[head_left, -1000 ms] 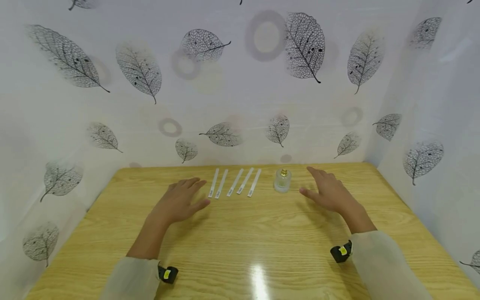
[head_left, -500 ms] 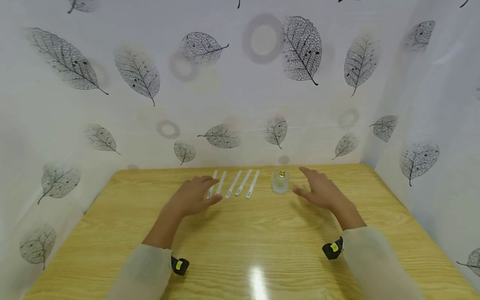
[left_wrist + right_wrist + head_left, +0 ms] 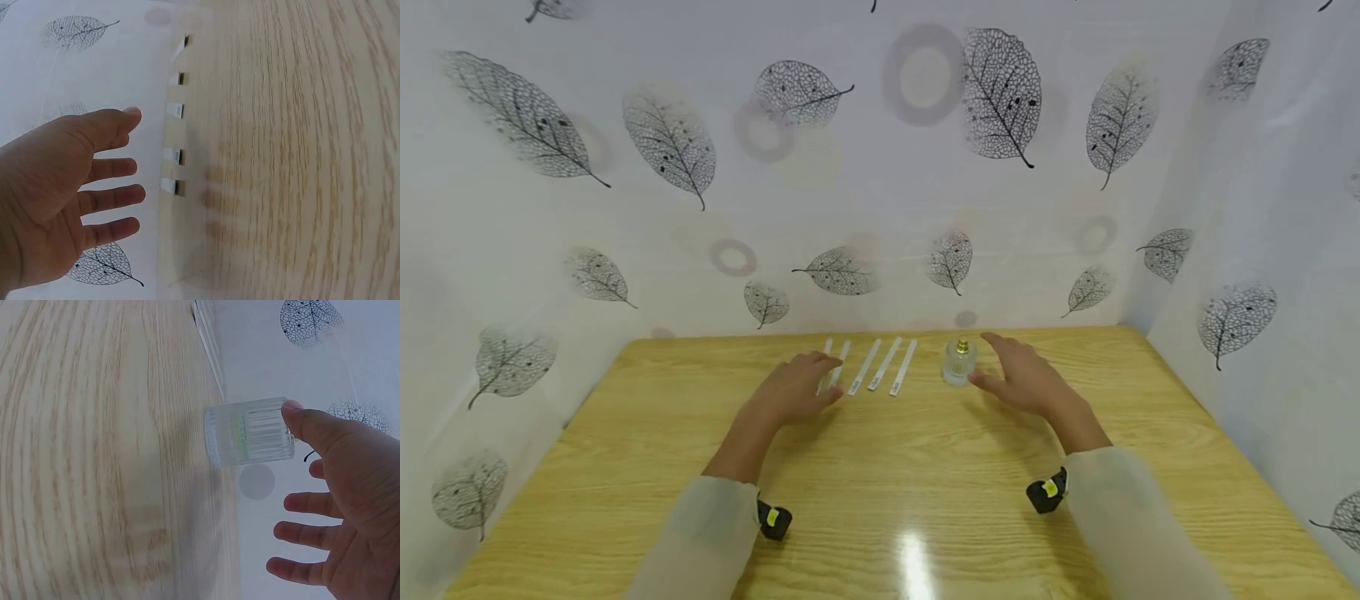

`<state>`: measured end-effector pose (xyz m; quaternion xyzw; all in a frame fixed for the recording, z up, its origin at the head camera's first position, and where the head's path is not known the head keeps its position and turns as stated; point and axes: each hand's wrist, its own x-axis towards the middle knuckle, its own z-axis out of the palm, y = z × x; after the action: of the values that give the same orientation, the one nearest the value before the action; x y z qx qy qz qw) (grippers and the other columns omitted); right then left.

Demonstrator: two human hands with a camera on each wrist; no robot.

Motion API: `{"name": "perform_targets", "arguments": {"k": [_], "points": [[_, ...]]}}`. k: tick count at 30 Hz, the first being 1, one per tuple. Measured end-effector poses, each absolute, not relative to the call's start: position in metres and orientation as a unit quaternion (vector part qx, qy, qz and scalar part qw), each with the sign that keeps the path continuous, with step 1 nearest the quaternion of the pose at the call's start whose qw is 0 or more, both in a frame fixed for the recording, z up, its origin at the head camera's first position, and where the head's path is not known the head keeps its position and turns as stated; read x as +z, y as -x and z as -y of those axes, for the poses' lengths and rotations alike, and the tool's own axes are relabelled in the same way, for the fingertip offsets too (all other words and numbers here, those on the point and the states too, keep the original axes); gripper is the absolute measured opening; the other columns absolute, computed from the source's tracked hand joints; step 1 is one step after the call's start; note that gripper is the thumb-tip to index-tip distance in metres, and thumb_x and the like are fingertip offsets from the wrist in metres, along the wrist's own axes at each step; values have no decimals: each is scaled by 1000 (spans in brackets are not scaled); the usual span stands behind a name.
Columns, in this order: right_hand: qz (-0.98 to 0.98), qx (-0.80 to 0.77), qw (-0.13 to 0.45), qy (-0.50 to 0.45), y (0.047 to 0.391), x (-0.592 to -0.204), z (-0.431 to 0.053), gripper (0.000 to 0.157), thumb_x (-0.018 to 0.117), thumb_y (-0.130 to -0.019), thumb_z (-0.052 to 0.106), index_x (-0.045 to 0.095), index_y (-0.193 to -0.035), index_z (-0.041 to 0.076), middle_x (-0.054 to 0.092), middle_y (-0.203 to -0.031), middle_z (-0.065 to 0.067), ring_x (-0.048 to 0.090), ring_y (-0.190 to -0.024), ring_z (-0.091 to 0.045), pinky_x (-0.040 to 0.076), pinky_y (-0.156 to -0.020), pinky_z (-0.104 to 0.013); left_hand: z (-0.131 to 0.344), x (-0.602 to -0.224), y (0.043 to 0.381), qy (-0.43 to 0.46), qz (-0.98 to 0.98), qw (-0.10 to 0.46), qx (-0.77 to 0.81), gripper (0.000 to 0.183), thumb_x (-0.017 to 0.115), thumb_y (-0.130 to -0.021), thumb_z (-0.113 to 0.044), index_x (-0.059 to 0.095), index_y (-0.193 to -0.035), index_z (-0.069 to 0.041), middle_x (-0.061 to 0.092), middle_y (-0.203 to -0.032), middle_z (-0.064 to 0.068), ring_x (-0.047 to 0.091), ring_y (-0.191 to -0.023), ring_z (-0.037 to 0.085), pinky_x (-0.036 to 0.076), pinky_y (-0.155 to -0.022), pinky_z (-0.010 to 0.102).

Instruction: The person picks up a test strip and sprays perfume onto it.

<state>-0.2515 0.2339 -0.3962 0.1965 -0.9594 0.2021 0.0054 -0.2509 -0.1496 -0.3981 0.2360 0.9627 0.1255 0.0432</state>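
Observation:
A ribbed clear-glass perfume bottle [image 3: 956, 370] with a gold spray neck stands upright near the table's back edge. My right hand [image 3: 1028, 382] is just to its right, fingers spread. In the right wrist view the thumb overlaps the top of the bottle [image 3: 250, 432]; contact cannot be told. Left of the bottle lie several white paper test strips [image 3: 903, 368] in a slanted row, with small dark print at their near ends. My left hand [image 3: 793, 390] hovers above the leftmost strips, partly covering them. Its fingers are extended and hold nothing.
A wood-grain table [image 3: 850, 483] reaches back to a pale leaf-print curtain [image 3: 865, 183], which also hangs along both sides. Each sleeve cuff carries a small black wrist camera [image 3: 1047, 492].
My left hand has moved right, from beside the strips to over the leftmost ones. My right hand has moved left, closer to the perfume bottle. The strips and bottle stay in place.

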Motion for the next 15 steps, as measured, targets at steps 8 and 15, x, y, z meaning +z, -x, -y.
{"name": "perform_targets", "arguments": {"k": [8, 15], "points": [[955, 218, -4, -199, 254, -396, -226, 81, 63, -101, 45, 30, -157, -4, 42, -153, -31, 39, -140, -53, 32, -112, -67, 151, -405, 260, -212, -965, 57, 141, 52, 60, -103, -25, 49, -149, -2, 50, -148, 22, 48, -134, 44, 40, -111, 57], [951, 232, -5, -204, 259, -397, -218, 82, 66, -100, 41, 30, -157, -4, 42, -154, -30, 38, -141, -51, 30, -114, -65, 155, -413, 268, -196, -961, 65, 183, 55, 64, -100, -18, 48, -149, -1, 48, -147, 25, 47, -135, 45, 39, -112, 56]]}}
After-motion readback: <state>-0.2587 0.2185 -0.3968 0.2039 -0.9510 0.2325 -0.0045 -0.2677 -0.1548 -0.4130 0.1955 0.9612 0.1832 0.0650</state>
